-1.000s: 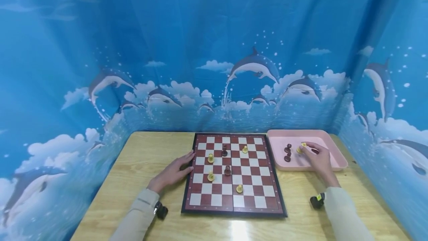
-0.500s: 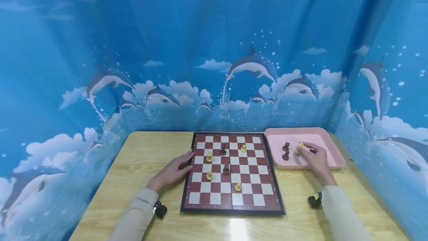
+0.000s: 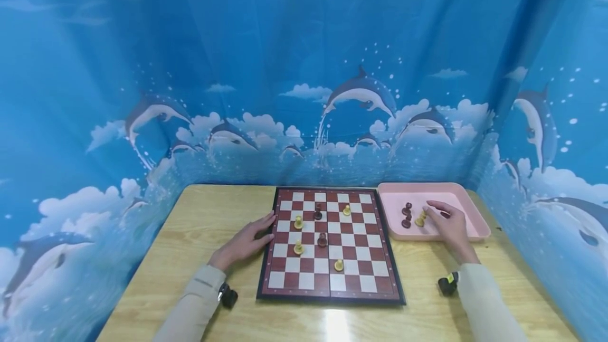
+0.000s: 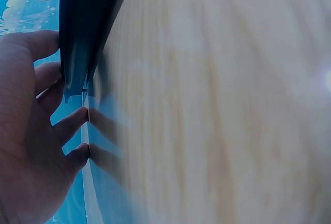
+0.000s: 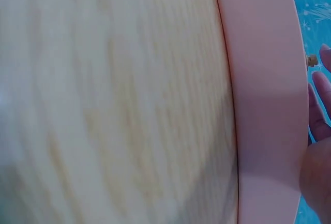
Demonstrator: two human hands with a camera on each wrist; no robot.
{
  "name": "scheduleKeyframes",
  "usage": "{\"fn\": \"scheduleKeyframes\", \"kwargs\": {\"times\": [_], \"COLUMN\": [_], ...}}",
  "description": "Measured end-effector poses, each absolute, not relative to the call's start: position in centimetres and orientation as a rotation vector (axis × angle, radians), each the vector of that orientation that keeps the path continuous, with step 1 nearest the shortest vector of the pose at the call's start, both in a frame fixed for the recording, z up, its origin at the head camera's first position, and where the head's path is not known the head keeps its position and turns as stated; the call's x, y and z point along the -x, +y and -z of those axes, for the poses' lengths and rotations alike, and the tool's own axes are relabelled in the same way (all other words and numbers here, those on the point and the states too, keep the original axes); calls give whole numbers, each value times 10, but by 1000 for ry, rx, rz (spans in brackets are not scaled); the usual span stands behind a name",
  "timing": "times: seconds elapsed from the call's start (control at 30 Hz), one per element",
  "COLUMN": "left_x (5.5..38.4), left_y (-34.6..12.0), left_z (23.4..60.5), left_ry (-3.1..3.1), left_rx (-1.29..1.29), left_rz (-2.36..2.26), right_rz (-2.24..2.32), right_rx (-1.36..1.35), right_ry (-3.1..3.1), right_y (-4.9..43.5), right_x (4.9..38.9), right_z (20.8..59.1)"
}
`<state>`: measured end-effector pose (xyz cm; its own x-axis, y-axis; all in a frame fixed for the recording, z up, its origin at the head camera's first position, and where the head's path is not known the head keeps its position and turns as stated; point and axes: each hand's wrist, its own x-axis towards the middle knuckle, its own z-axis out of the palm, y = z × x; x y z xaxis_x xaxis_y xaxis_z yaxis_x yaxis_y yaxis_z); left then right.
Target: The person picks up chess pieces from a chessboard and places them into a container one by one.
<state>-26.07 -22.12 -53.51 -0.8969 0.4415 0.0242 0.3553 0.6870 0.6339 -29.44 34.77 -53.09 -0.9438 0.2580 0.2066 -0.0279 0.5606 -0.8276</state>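
My left hand (image 3: 244,244) rests at the left edge of a red-and-white chessboard (image 3: 331,295), its fingertips touching the board's dark side in the left wrist view. Over a pink tray (image 3: 467,230) at the right, my right hand (image 3: 451,226) has its thumb and fingers apart. Just beside those fingertips a yellow chess piece (image 3: 420,220) stands in the tray; in the right wrist view only its top shows past the pink wall. Two dark chess pieces (image 3: 406,215) sit to its left, and another dark piece (image 3: 445,215) is partly hidden by the hand.
Several yellow pieces (image 3: 298,247) and two dark pieces (image 3: 322,240) stand spread over the board. Board and tray lie side by side on a wooden table (image 3: 214,210). A blue dolphin-print curtain (image 3: 266,94) encloses the table's back and sides.
My right hand has lowered the yellow piece into the tray beside the dark ones and let go of it. The left hand has stayed at the board's edge.
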Motion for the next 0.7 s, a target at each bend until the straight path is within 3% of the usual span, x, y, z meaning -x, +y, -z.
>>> {"fn": "scheduleKeyframes", "kwargs": {"times": [0.7], "left_x": [259], "left_y": [-221], "left_z": [531], "left_ry": [2766], "left_rx": [-663], "left_rz": [-997], "right_rz": [-1288], "right_rx": [61], "right_ry": [-2389], "right_y": [337], "right_x": [300], "right_z": [509]}}
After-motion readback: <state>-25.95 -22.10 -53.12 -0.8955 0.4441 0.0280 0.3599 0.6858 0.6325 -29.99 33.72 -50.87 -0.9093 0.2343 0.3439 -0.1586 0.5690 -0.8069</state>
